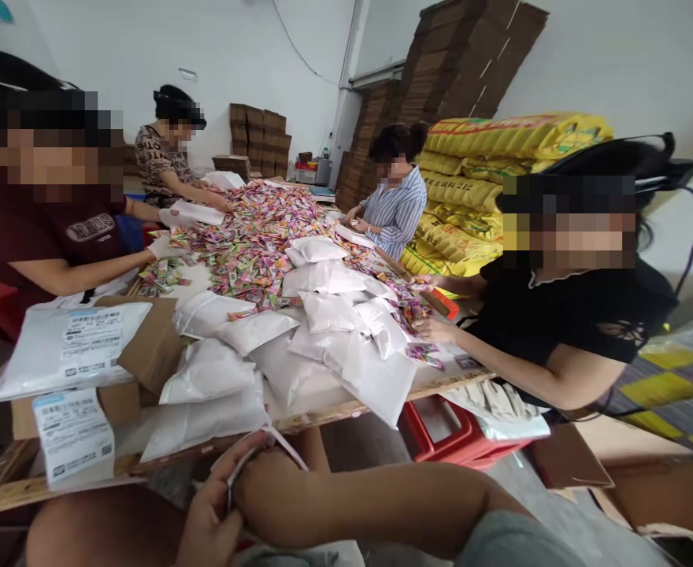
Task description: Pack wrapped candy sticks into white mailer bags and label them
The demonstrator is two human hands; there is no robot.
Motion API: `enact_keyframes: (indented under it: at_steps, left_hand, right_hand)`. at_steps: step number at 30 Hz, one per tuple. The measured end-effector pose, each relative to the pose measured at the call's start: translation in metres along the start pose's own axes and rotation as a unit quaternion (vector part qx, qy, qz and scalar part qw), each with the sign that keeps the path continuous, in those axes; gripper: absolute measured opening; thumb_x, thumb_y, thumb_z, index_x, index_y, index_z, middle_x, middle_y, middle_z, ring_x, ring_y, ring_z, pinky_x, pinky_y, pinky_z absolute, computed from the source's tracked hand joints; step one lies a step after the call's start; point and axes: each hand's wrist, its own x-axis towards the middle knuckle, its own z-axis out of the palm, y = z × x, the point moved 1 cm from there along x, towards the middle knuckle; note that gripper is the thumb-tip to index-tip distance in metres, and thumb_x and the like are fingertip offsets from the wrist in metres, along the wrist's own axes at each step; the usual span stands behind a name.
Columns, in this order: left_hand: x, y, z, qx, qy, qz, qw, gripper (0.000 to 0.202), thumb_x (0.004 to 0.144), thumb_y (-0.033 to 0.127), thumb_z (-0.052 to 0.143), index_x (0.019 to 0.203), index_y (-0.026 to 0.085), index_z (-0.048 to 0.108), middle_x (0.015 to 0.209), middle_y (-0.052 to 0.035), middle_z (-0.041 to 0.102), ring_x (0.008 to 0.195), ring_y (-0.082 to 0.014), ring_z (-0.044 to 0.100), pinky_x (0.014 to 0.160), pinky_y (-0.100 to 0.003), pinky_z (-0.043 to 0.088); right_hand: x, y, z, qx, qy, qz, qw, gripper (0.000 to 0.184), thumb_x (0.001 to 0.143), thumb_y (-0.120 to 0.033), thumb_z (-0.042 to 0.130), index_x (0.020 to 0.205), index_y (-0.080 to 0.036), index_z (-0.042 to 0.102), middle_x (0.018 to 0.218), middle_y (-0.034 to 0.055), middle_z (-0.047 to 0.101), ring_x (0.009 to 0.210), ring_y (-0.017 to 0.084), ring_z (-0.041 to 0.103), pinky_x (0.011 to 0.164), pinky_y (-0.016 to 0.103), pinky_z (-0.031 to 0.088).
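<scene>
Low in the view, my left hand (215, 498) is closed, its fingers and thumb pinching a thin white strip (287, 449) that looks like the edge of a bag. Against it, my right hand (268, 490) is bent and curled, with most of its fingertips hidden. White material (328, 554) shows beneath my forearm. Just beyond my hands, a puffed white mailing bag (208, 417) lies at the table edge. More filled white bags (328, 311) are heaped behind it. A printed shipping label sheet (75, 437) hangs over the edge at left.
A large pile of small colourful packets (264, 228) covers the table. Co-workers' hands (435, 331) handle packets around it. At left a labelled bag (80, 339) rests on an open carton (151, 346). A red stool (441, 433) and cartons (659, 472) stand at right.
</scene>
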Motion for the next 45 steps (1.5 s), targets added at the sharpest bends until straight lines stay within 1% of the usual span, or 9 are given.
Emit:
enact_keyframes:
  at_steps: [6, 10, 13, 17, 22, 30, 33, 35, 45]
  left_hand:
    - [-0.008, -0.003, -0.009, -0.095, 0.025, -0.044, 0.994, 0.059, 0.072, 0.027, 0.071, 0.128, 0.027, 0.055, 0.137, -0.0040, 0.059, 0.132, -0.0302, 0.045, 0.107, -0.041, 0.040]
    - [-0.014, -0.006, -0.021, -0.160, 0.053, -0.077, 0.983, 0.060, 0.069, 0.022, 0.073, 0.126, 0.029, 0.056, 0.131, -0.0005, 0.064, 0.128, -0.0248, 0.049, 0.099, -0.029, 0.046]
    - [-0.015, -0.002, -0.018, -0.169, 0.082, -0.076, 0.979, 0.053, 0.070, 0.020, 0.071, 0.121, 0.029, 0.061, 0.126, 0.0021, 0.067, 0.127, -0.0211, 0.050, 0.104, -0.026, 0.038]
    - [-0.011, 0.002, -0.013, -0.144, 0.094, -0.053, 0.984, 0.043, 0.069, 0.020, 0.070, 0.111, 0.029, 0.068, 0.124, 0.0028, 0.069, 0.129, -0.0238, 0.049, 0.111, -0.033, 0.030]
    - [-0.009, -0.009, -0.011, -0.131, 0.047, -0.079, 0.987, 0.049, 0.067, 0.024, 0.075, 0.115, 0.030, 0.067, 0.127, 0.0016, 0.067, 0.124, -0.0256, 0.054, 0.096, -0.027, 0.048]
    - [-0.017, 0.020, 0.004, -0.136, 0.025, -0.086, 0.987, 0.058, 0.070, 0.031, 0.076, 0.125, 0.029, 0.058, 0.117, -0.0054, 0.071, 0.093, -0.0252, 0.069, 0.081, -0.034, 0.055]
    - [-0.019, 0.021, -0.005, -0.005, 0.028, 0.002, 1.000, 0.050, 0.077, 0.031, 0.068, 0.126, 0.031, 0.059, 0.137, -0.0036, 0.058, 0.122, -0.0289, 0.053, 0.108, -0.043, 0.036]
    - [-0.024, 0.016, -0.014, 0.067, 0.039, 0.046, 0.996, 0.045, 0.078, 0.029, 0.064, 0.123, 0.032, 0.061, 0.140, -0.0011, 0.055, 0.132, -0.0290, 0.043, 0.116, -0.046, 0.023]
    - [-0.064, 0.005, -0.049, 0.294, 0.067, 0.051, 0.952, 0.043, 0.092, 0.039, 0.044, 0.132, 0.031, 0.053, 0.144, -0.0032, 0.051, 0.138, -0.0221, 0.037, 0.116, -0.042, 0.024]
  right_hand:
    - [-0.043, -0.011, -0.042, 0.051, 0.115, -0.074, 0.989, 0.022, 0.085, -0.028, 0.056, 0.102, -0.016, 0.065, 0.101, 0.0068, 0.071, 0.100, 0.019, 0.062, 0.093, 0.029, 0.045]
    - [-0.096, 0.045, -0.030, 0.078, 0.331, 0.191, 0.921, 0.036, 0.087, -0.021, 0.050, 0.123, -0.022, 0.055, 0.122, 0.0088, 0.062, 0.116, 0.020, 0.053, 0.100, 0.036, 0.041]
    - [-0.148, 0.111, 0.024, -0.017, 0.246, 0.436, 0.865, 0.061, 0.076, -0.016, 0.059, 0.135, -0.020, 0.047, 0.144, 0.0145, 0.044, 0.133, 0.031, 0.038, 0.106, 0.050, 0.032]
    - [-0.218, 0.175, 0.063, -0.116, 0.137, 0.519, 0.836, 0.048, 0.082, -0.006, 0.038, 0.116, -0.027, 0.065, 0.128, 0.0076, 0.062, 0.124, 0.025, 0.051, 0.111, 0.052, 0.021]
    - [-0.240, 0.175, 0.058, -0.144, 0.089, 0.626, 0.761, 0.064, 0.070, -0.006, 0.053, 0.134, -0.015, 0.051, 0.144, 0.0184, 0.044, 0.138, 0.036, 0.031, 0.110, 0.066, 0.007]
    - [-0.131, 0.019, 0.016, 0.162, 0.292, 0.164, 0.928, 0.057, 0.085, -0.044, 0.059, 0.135, -0.024, 0.039, 0.134, 0.0120, 0.052, 0.122, 0.024, 0.051, 0.096, 0.036, 0.045]
    - [-0.102, 0.002, 0.006, 0.177, 0.295, 0.168, 0.924, 0.011, 0.088, -0.032, 0.053, 0.091, -0.021, 0.055, 0.087, 0.0048, 0.064, 0.080, 0.019, 0.059, 0.070, 0.029, 0.046]
    - [-0.086, 0.002, 0.010, 0.155, 0.281, 0.169, 0.932, 0.016, 0.088, -0.023, 0.049, 0.072, -0.021, 0.047, 0.071, 0.0010, 0.058, 0.069, 0.016, 0.053, 0.064, 0.027, 0.040]
    - [-0.059, 0.001, 0.050, 0.194, 0.279, 0.098, 0.935, 0.020, 0.087, -0.015, 0.045, 0.069, -0.020, 0.051, 0.067, 0.0007, 0.055, 0.068, 0.015, 0.050, 0.065, 0.028, 0.038]
